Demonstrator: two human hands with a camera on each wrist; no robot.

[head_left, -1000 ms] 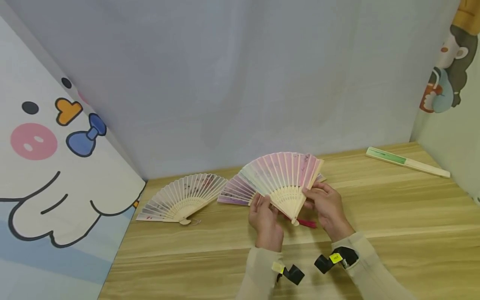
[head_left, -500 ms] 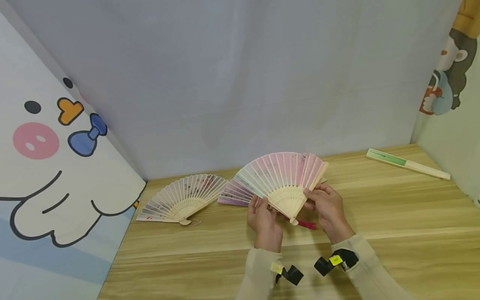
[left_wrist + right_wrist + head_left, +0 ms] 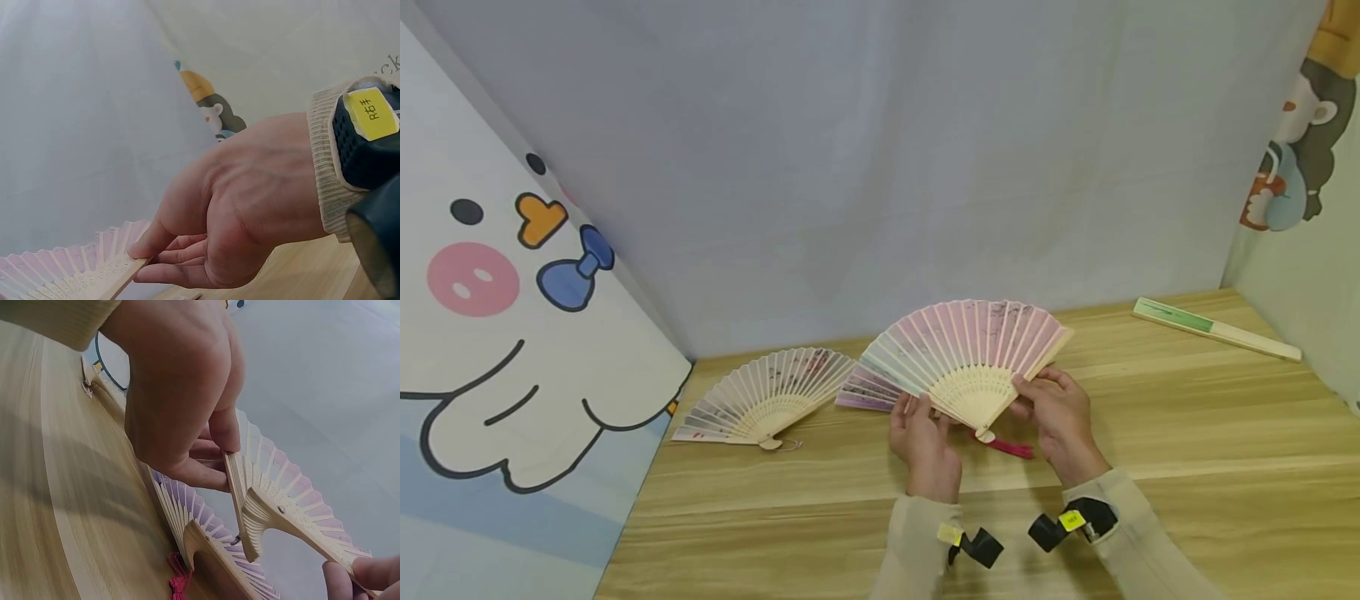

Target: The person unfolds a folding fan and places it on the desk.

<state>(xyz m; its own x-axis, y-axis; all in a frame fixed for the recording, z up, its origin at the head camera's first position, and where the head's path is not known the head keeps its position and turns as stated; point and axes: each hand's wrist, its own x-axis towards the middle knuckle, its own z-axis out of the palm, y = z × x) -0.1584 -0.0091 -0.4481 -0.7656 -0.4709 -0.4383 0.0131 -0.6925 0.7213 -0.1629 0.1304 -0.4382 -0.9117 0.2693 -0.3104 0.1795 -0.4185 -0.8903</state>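
Observation:
A pink and pale green folding fan [image 3: 958, 337] is spread wide above the table, held in both hands. My left hand [image 3: 927, 446] pinches its left outer stick; in the right wrist view this left hand [image 3: 178, 394] has its thumb and fingers on the stick. The right outer stick is pinched by my right hand [image 3: 1062, 425], which shows large in the left wrist view as the right hand [image 3: 237, 206]. Behind and below lies an open purple folding fan [image 3: 867, 390], mostly covered by the pink one. A red tassel [image 3: 1013, 450] shows under the pivot.
To the left, a whitish-grey folding fan [image 3: 767, 400] lies open on the wooden table [image 3: 760, 533]. A folded green fan [image 3: 1213, 327] rests at the back right. A grey curtain [image 3: 887, 167] hangs behind, with cartoon-printed panels on both sides.
The pink fan has spread wider, its right outer stick swinging out to the right. Its pivot has risen slightly and shifted left. My left hand has moved a little left.

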